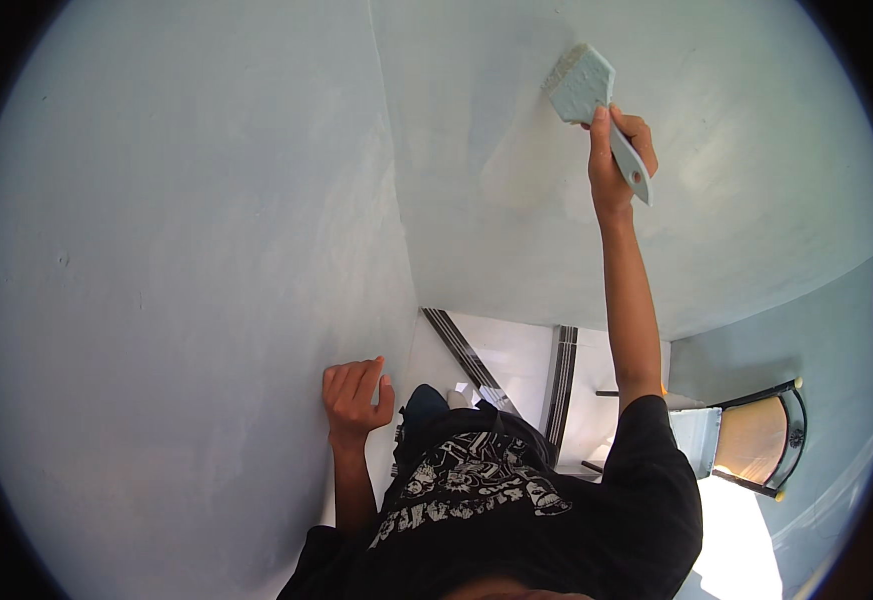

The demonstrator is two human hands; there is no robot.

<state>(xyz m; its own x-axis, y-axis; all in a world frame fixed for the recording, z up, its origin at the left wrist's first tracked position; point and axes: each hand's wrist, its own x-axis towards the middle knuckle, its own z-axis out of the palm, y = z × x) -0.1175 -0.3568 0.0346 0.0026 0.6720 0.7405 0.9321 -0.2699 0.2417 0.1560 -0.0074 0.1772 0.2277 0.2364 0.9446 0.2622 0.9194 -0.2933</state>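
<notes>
My right hand (621, 150) is raised high against the pale blue-grey wall (757, 130), closed round the handle of a wide paintbrush (585, 86). The brush is coated in pale blue paint, and its bristle edge appears to rest on the wall, tilted to the upper left. The handle end, with a hole in it, sticks out below my fingers. Low beside the left wall (187, 250), my left hand (355, 398) has loosely bent fingers and a thumb held apart, with nothing in it. Whether it touches that wall I cannot tell.
A vertical corner joins the two painted walls. The white floor (502, 355) below carries dark striped bands (563, 385). At the lower right stands a chair (757, 440) with a tan back and black metal frame, beside a pale blue container (695, 438). Bright light falls near it.
</notes>
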